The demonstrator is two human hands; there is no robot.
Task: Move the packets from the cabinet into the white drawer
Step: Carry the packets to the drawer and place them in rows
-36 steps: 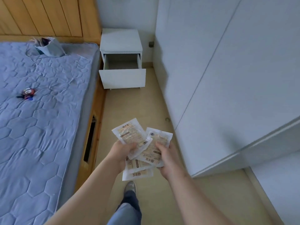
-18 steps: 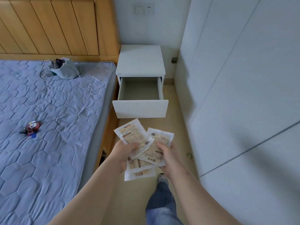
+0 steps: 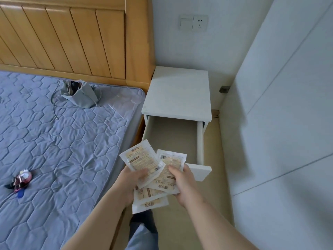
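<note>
Several white packets [image 3: 144, 159] with tan printed labels are fanned out between my two hands. My left hand [image 3: 128, 183] grips the left side of the stack, thumb on top. My right hand [image 3: 182, 184] holds the right side, thumb pressed on a packet. Both hands hover just in front of the white drawer [image 3: 200, 141], which is pulled out of the white nightstand [image 3: 178, 92]. The drawer's inside shows a bare beige bottom. The packets overlap its near left corner and front panel in the head view.
A bed with a blue quilted mattress [image 3: 63, 150] and wooden headboard [image 3: 72, 37] lies to the left. On it sit a grey pouch [image 3: 81, 94] and a small colourful toy [image 3: 20, 179]. White cabinet doors [image 3: 288, 105] line the right. My leg and foot are below.
I have walked closer to the nightstand; the open drawer now sits directly in front of my hands. The packets stay held the same way in both hands.
</note>
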